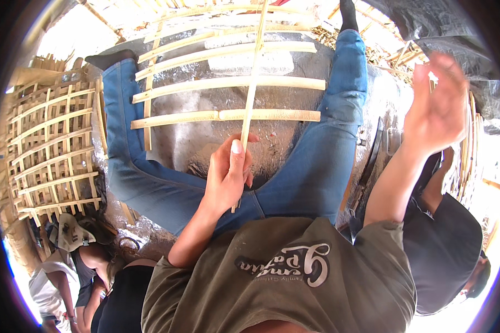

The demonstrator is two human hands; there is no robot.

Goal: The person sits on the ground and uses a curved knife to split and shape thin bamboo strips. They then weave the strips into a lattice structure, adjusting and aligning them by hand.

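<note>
My left hand (230,169), closed with the thumb on top, grips the near part of a long bamboo strip (250,97). The strip points away from me and lies across several crosswise bamboo slats (289,82) set out between my legs. Near the slats' left ends, another lengthwise strip (148,125) crosses them. My right hand (436,108) is raised at the far right, away from the slats. Its thumb and fingers look apart, though the fingertips are smeared by motion, and nothing shows in it.
My legs in blue jeans (322,161) flank the slats on a grey sheet (172,144). Stacked bamboo lattice panels (55,150) stand at left. A long dark tool (370,158) lies right of my leg. Other people sit close at lower left and right (444,250).
</note>
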